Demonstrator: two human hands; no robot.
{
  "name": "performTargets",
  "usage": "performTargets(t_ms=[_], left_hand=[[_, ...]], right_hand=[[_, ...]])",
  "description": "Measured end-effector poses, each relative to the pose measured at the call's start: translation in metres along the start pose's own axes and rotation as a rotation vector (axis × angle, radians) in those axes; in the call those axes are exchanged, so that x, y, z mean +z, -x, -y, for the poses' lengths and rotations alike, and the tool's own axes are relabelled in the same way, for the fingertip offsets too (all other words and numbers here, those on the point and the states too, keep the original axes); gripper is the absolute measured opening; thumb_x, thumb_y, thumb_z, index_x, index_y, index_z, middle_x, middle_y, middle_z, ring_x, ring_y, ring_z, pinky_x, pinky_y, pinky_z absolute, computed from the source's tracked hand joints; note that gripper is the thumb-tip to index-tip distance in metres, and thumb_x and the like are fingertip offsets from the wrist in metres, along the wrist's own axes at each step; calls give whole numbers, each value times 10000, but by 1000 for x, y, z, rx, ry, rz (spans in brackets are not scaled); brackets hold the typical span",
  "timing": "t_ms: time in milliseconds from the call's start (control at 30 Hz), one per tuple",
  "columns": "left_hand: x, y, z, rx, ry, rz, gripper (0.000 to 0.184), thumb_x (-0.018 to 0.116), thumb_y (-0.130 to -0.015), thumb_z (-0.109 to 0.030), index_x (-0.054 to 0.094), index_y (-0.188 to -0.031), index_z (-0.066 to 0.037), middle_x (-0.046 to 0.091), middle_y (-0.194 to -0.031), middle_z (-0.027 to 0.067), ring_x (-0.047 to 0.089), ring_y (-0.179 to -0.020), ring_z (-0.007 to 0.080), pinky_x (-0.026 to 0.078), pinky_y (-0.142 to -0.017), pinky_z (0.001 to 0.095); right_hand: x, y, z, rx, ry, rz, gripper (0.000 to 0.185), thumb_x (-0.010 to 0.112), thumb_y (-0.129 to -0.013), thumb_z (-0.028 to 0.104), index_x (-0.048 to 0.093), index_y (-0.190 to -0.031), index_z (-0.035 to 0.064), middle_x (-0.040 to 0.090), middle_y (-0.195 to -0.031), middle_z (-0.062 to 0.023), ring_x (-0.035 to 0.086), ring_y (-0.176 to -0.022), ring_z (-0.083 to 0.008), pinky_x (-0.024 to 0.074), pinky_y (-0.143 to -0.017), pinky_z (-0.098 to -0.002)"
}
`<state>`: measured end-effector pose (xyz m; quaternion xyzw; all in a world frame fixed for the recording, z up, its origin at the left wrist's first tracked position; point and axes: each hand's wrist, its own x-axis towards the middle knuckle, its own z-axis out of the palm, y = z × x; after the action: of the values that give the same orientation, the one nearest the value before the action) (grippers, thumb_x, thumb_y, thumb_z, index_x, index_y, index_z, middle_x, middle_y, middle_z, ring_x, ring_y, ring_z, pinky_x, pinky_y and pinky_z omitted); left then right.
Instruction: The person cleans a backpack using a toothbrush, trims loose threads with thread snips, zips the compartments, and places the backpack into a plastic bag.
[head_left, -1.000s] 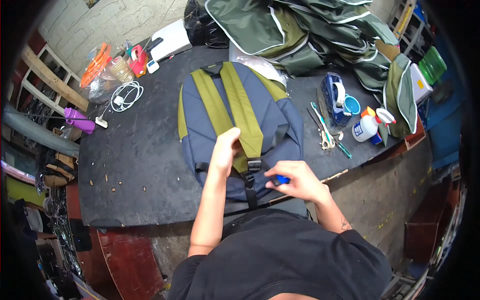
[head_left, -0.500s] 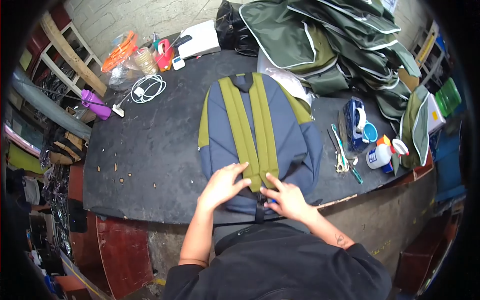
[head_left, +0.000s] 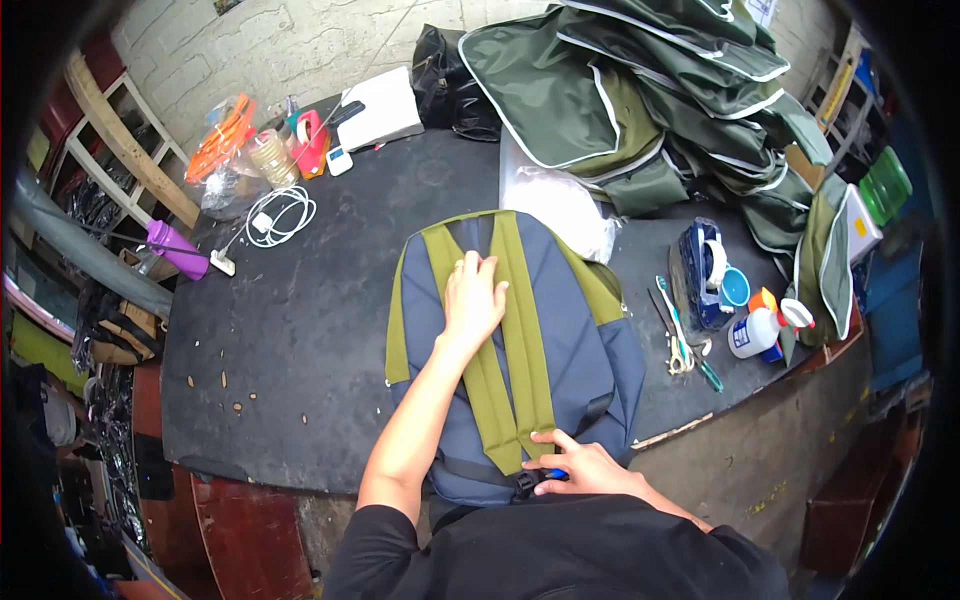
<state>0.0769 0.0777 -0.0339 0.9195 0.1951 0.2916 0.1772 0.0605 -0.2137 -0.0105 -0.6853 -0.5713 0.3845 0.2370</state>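
Observation:
A grey-blue backpack [head_left: 565,330] with olive-green side panels lies back side up against the table's front edge. Two olive shoulder straps [head_left: 525,345] run down its middle. My left hand [head_left: 474,305] rests on the upper part of the left strap, fingers stretched toward the top of the bag. At the lower strap ends is my right hand [head_left: 590,468], its forefinger extended over the right strap. Beneath its bent fingers shows a small blue object [head_left: 557,475], mostly hidden. A black buckle [head_left: 526,484] sits beside those fingertips.
Green bag pieces with white edging [head_left: 640,110] are piled at the back right. On the right stand a tape dispenser [head_left: 700,270], scissors [head_left: 680,355] and a spray bottle [head_left: 755,332]. A white cable [head_left: 285,215] and purple bottle [head_left: 177,250] are on the left.
My left hand has slid up from the lower strap ends to the upper left strap. The backpack sits closer to my body. My right hand stays by the lower strap ends.

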Motion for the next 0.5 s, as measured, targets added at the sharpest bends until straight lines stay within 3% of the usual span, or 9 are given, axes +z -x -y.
performTargets(t_ms=[167,233,300,367,433,500], left_hand=[[-7,-4,7,9,22,28,391,640,-761,-96,584,-1142,-27,583,-981,155,532,-916,341,441,-846,421],[-11,-16,12,110,-30,-51,292,634,-760,-84,629,-1046,-28,602,-950,146,542,-924,336,442,-845,408],[-17,-35,10,206,37,-189,228,624,-766,-70,654,-989,-35,616,-943,138,552,-932,328,442,-848,404],[-18,-57,6,207,59,-177,218,604,-777,-50,649,-990,-41,621,-947,135,556,-943,331,437,-863,409],[-9,-82,15,203,69,-56,230,588,-807,-73,646,-1028,-45,627,-1002,130,559,-975,323,434,-882,406],[7,-103,31,186,62,53,243,572,-838,-96,642,-1066,-49,634,-1057,125,562,-1007,315,430,-901,403]], right_hand=[[-23,-1,-13,-105,-151,-32,482,697,-811,360,571,-1204,112,442,-1310,-125,612,-961,-240,494,-816,-358],[-53,6,-15,-304,-468,-113,493,689,-830,285,498,-1218,47,445,-1254,-137,539,-1012,-235,447,-831,-321],[-68,19,-15,-92,-722,-586,433,646,-827,153,445,-1183,11,451,-1150,-156,493,-993,-243,413,-820,-289],[-81,28,-48,183,8,-1129,362,561,-804,15,437,-1143,4,442,-1081,-172,501,-984,-276,427,-832,-331],[-81,36,-89,300,195,-1435,368,521,-785,-42,439,-1144,-13,440,-1086,-190,501,-1002,-318,429,-859,-385],[-78,51,-118,376,226,-1492,361,514,-788,-50,440,-1139,-18,439,-1091,-194,498,-1007,-335,428,-865,-399]])
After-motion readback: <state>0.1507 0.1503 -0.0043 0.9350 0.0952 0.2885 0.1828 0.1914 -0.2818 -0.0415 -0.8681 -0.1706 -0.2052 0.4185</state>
